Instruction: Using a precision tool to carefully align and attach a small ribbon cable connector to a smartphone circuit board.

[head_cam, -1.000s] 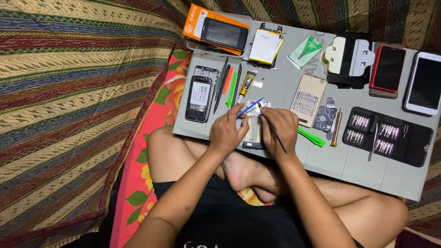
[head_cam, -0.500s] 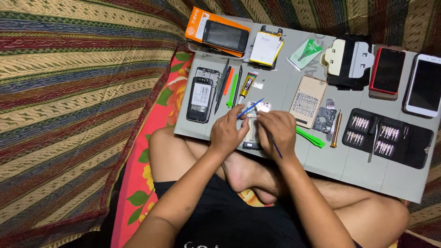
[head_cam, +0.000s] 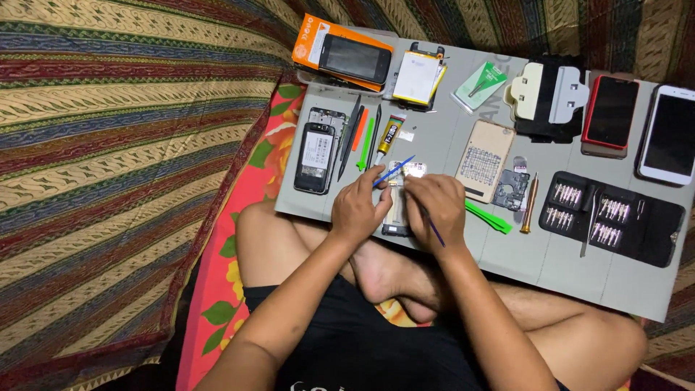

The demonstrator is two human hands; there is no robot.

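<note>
Left hand (head_cam: 358,210) grips an opened black phone (head_cam: 397,217); right hand (head_cam: 436,210) grasps a thin blue tool (head_cam: 434,230) (a slip could scratch components).

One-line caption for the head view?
Both hands, left and right, work on an opened phone on a grey mat.

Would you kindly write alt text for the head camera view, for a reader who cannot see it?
A seated person's left hand and right hand work on an opened phone on a grey mat, the right hand holding a blue tool. Around lie other phones, a screwdriver bit case and green pry tools.
</note>
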